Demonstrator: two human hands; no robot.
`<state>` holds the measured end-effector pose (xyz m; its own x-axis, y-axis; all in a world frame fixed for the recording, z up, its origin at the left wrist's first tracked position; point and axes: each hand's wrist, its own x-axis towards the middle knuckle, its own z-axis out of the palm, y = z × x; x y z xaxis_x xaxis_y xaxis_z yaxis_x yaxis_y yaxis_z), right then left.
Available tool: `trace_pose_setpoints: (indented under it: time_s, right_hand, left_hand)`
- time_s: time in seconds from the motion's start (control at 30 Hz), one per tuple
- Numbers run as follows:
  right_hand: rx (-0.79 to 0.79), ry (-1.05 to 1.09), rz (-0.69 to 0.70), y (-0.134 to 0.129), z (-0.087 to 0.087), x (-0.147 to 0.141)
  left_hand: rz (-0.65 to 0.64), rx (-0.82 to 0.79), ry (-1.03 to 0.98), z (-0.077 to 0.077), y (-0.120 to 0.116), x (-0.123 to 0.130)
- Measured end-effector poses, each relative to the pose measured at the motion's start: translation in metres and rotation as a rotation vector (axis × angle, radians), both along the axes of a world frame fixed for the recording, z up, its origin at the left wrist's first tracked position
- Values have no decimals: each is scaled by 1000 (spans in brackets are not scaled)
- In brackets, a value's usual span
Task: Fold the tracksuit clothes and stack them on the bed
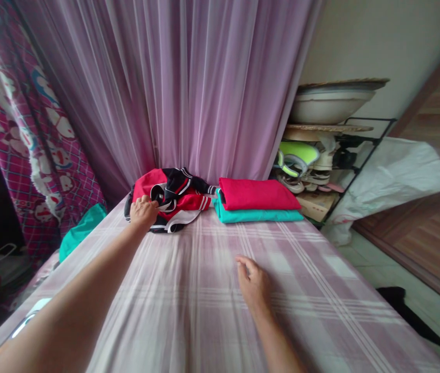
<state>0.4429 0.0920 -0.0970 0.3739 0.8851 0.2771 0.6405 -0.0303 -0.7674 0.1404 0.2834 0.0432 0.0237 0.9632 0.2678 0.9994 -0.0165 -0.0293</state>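
Note:
At the far left of the table, my left hand (144,211) is closed on a crumpled polo shirt (189,201) in red, black and white, with striped trim. Its fingertips are partly hidden in the cloth. My right hand (254,280) is over the middle of the tablecloth (189,290), fingers loosely curled, thumb apart from them, holding nothing. To the right of the shirt lies a folded red garment (261,194) on top of a folded teal garment (262,215). A striped cuff of the shirt reaches the edge of that stack.
A purple curtain (204,88) hangs behind the table. Beyond the right edge stands a rack (354,168) with shoes and a basin (332,103); a white plastic bag (398,171) hangs beside it. Teal cloth (82,230) and a phone-like object (29,316) are at the left edge.

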Motion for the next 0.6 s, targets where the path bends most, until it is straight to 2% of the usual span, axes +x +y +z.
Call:
trace_pose_setpoints:
  time_s: [0.1, 0.2, 0.3, 0.43, 0.5, 0.6]
  right_hand:
    - [6, -9, 8, 1, -1, 1]
    - [-4, -6, 1, 1, 2, -1]
    - [-27, 3, -11, 1, 6, -3]
    - [-40, 31, -36, 0, 11, -7]
    - [-36, 59, -69, 0, 13, -8]
    - [-20, 157, -83, -2, 17, -7]
  left_hand:
    - [-31, 54, -112, -6, -11, 3]
    - [-158, 190, -250, -23, -40, 2]
    - [-338, 351, -355, -48, -91, -4]
    - [-567, 313, -432, -76, -179, -10]
    - [-630, 258, -455, -82, -218, -8]
    - [-628, 206, -504, -85, -262, -1]
